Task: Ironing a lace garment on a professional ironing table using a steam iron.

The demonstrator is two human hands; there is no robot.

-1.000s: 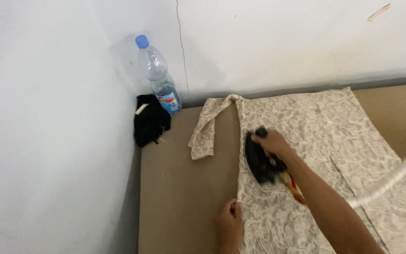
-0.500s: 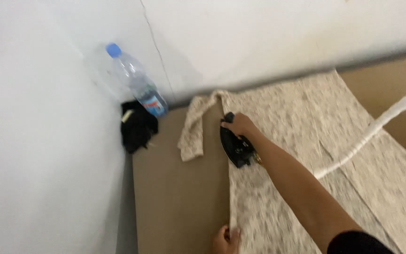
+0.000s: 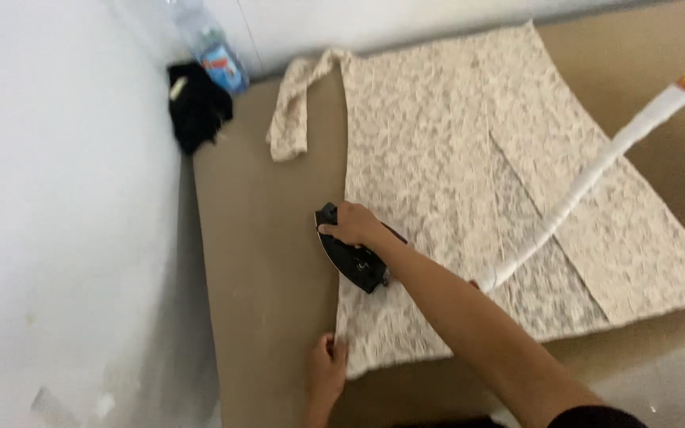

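Note:
A cream lace garment (image 3: 469, 158) lies flat on a brown padded surface (image 3: 263, 261). My right hand (image 3: 354, 226) grips the handle of a black iron (image 3: 350, 257) that rests on the garment's left edge. Its white wrapped cord (image 3: 588, 182) runs up to the right across the cloth. My left hand (image 3: 327, 368) pinches the garment's near left corner against the surface. A narrow strap (image 3: 295, 111) of the garment lies off to the far left.
A plastic water bottle (image 3: 212, 43) with a blue label stands in the far corner by the white wall (image 3: 57, 198). A bundle of black cloth (image 3: 196, 111) lies beside it. A light floor (image 3: 667, 380) shows at the bottom right.
The iron has slid along the garment's left edge towards me, from near the strap down close to my left hand. The view has tilted down, and the bottle now sits at the top edge.

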